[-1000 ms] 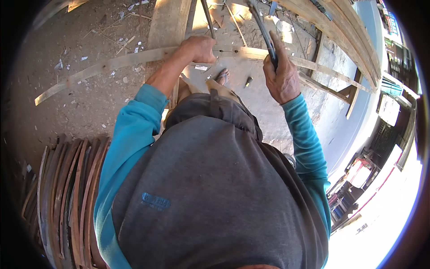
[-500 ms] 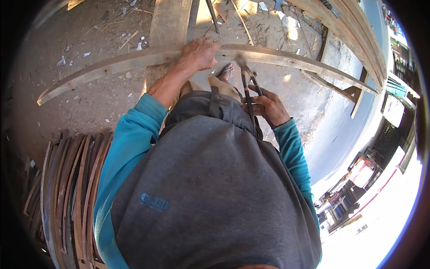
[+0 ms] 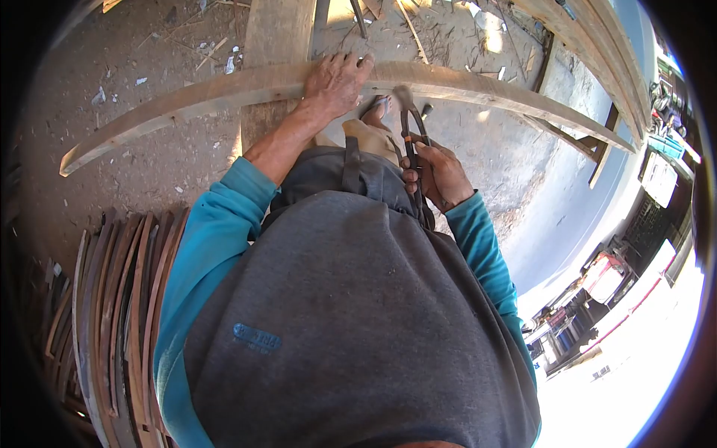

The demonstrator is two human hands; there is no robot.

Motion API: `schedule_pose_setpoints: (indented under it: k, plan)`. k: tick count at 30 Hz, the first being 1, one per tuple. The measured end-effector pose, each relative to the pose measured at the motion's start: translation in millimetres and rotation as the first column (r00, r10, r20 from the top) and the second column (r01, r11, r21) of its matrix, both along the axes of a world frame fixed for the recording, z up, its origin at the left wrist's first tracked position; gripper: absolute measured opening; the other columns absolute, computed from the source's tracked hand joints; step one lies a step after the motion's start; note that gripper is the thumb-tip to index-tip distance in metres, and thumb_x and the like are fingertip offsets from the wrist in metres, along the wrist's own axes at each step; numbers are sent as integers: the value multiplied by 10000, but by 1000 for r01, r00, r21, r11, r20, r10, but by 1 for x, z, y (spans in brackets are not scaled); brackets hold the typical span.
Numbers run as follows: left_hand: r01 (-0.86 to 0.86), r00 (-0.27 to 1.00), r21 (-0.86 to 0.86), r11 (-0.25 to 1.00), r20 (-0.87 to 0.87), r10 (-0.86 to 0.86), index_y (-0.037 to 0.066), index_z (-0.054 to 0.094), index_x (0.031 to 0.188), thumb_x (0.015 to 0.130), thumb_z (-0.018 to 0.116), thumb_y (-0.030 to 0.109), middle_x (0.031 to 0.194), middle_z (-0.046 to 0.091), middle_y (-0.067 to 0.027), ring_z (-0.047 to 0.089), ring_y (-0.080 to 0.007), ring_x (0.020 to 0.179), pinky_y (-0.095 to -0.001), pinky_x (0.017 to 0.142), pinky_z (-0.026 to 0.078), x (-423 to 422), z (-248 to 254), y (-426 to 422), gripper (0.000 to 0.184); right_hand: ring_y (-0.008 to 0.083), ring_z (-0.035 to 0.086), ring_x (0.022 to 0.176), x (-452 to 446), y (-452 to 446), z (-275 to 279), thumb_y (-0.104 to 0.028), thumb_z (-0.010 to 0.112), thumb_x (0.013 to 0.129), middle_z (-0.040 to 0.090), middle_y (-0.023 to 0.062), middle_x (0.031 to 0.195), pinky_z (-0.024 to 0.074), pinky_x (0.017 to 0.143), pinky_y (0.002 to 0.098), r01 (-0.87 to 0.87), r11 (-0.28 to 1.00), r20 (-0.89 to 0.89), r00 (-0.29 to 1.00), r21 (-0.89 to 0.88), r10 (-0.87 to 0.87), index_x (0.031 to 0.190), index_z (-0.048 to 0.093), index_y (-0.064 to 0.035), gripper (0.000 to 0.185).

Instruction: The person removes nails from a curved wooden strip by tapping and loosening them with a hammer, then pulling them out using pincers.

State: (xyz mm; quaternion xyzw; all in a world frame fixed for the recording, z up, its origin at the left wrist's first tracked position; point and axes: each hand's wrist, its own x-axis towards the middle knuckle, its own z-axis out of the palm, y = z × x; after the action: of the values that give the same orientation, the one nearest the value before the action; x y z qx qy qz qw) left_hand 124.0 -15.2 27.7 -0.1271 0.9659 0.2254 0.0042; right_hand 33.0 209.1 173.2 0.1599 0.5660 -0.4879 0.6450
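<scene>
A long curved wooden beam (image 3: 216, 91) arcs across the upper part of the view, in front of my body. My left hand (image 3: 338, 81) lies over its middle, fingers curled across the far edge. In my right hand (image 3: 442, 178) are dark-handled pincers (image 3: 409, 125), with an orange band on one handle. Their head points up towards the beam's near edge, just right of my left hand. Whether the jaws touch the wood or hold anything, I cannot tell.
Under the beam runs a wide plank (image 3: 280, 33). Curved wooden strips (image 3: 119, 313) are stacked at lower left. More curved beams (image 3: 597, 52) lie at upper right. Wood scraps (image 3: 214, 54) litter the ground, and my sandalled foot (image 3: 376, 110) stands below the beam.
The beam's middle and my left hand sit slightly higher in view. My right hand has shifted a little left, and its fingers have closed further round the pincers' handles, which are nearer together.
</scene>
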Motion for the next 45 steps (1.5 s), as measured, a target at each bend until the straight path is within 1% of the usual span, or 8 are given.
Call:
schedule_pose_setpoints:
  k: [6, 11, 24, 26, 31, 33, 37, 45]
  plan:
    - [-28, 998, -67, 997, -50, 24, 58, 541, 1383, 757, 767, 133, 1142, 631, -140, 614, -307, 1079, -436, 928, 475, 1, 9, 7, 669, 130, 460, 649, 16, 7, -15, -189, 476, 1025, 525, 60, 840, 404, 564, 284, 207, 978, 160, 965, 29, -209, 1330, 520, -9, 357]
    - [-21, 997, -120, 993, -72, 12, 59, 539, 1387, 766, 749, 113, 1129, 621, -132, 610, -304, 1062, -438, 925, 463, 1, 3, 10, 658, 132, 518, 599, 0, 20, -22, -195, 479, 1038, 552, 58, 783, 447, 511, 298, -246, 964, -220, 940, 96, 262, 1275, 540, 24, 328]
    - [33, 999, -69, 997, -14, -34, 67, 464, 1459, 731, 786, 88, 1172, 591, -147, 596, -321, 1090, -462, 951, 432, 3, 4, 8, 797, 222, 600, 581, -20, 53, -57, -203, 531, 1041, 628, 115, 749, 497, 536, 364, -459, 884, -352, 816, 88, 458, 1207, 562, 25, 284]
    - [42, 999, -71, 997, 3, -42, 80, 458, 1466, 714, 801, 96, 1172, 587, -147, 592, -324, 1094, -464, 950, 426, 1, -2, 5, 826, 373, 669, 693, -40, 85, -83, -197, 583, 1002, 685, 211, 819, 531, 640, 434, -692, 651, -846, 110, 311, 521, 1222, 576, -5, 292]
    - [65, 993, -10, 998, 101, -64, 102, 459, 1469, 681, 840, 177, 1200, 612, -176, 608, -352, 1130, -484, 962, 448, -2, 12, 0, 879, 287, 683, 691, -108, 144, -25, -248, 551, 973, 680, 174, 805, 552, 670, 403, -581, 568, -469, 330, 583, 819, 1146, 651, 13, 329]
    - [-11, 935, 337, 941, 338, -110, 78, 453, 1474, 676, 876, 243, 1280, 633, -215, 619, -370, 1181, -478, 978, 488, -11, 27, -14, 918, 185, 647, 619, -106, 157, -24, -238, 538, 975, 654, 107, 765, 543, 577, 334, -437, 723, -485, 542, 535, 686, 1179, 646, 14, 342]
    - [-69, 874, 282, 957, 480, -78, 69, 545, 1368, 666, 894, 300, 1240, 659, -210, 627, -379, 1171, -485, 978, 496, -18, 25, -10, 817, 150, 649, 634, -73, 177, -72, -212, 544, 980, 665, 90, 793, 536, 547, 296, -144, 940, -589, 747, 310, 308, 1319, 572, 58, 434]
    - [-104, 993, -40, 994, 54, 106, 120, 554, 1373, 659, 900, 224, 1128, 589, -116, 568, -317, 1085, -461, 930, 427, 28, 30, 52, 800, 162, 650, 635, 0, 176, -101, -211, 557, 978, 681, 110, 816, 541, 563, 308, -192, 927, -420, 849, 323, 322, 1270, 588, 60, 401]
